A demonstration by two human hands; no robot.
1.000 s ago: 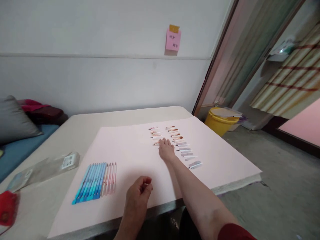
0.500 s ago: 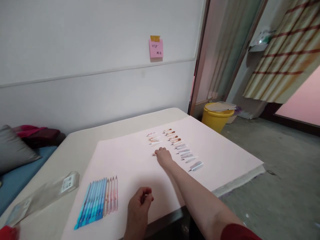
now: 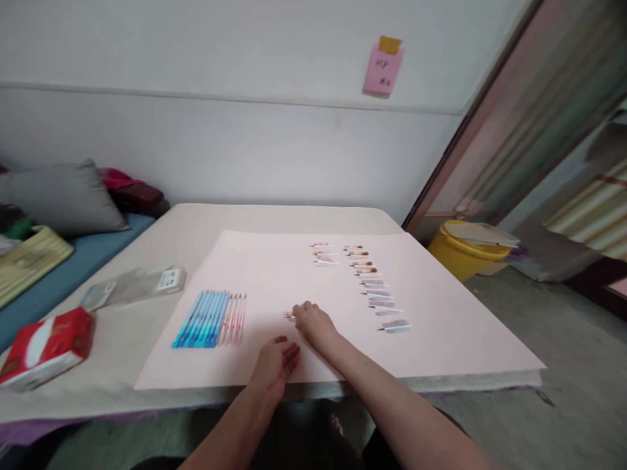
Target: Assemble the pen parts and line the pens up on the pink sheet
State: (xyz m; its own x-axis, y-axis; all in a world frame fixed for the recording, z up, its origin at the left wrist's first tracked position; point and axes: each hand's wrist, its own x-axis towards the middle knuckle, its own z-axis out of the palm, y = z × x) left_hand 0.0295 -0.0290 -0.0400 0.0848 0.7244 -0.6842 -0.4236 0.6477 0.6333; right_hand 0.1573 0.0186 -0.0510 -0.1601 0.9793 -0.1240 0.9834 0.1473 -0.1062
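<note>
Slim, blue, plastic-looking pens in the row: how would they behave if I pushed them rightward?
The blue pens look stiff, each straight from end to end. Being so slim, each is probably light. Pushed rightward, they may slide or roll into the slim, pale, red-patterned pens beside them, as the two groups lie close together.

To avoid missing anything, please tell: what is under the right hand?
At least one pen partly pokes out from under the right hand; anything else beneath is covered.
</note>
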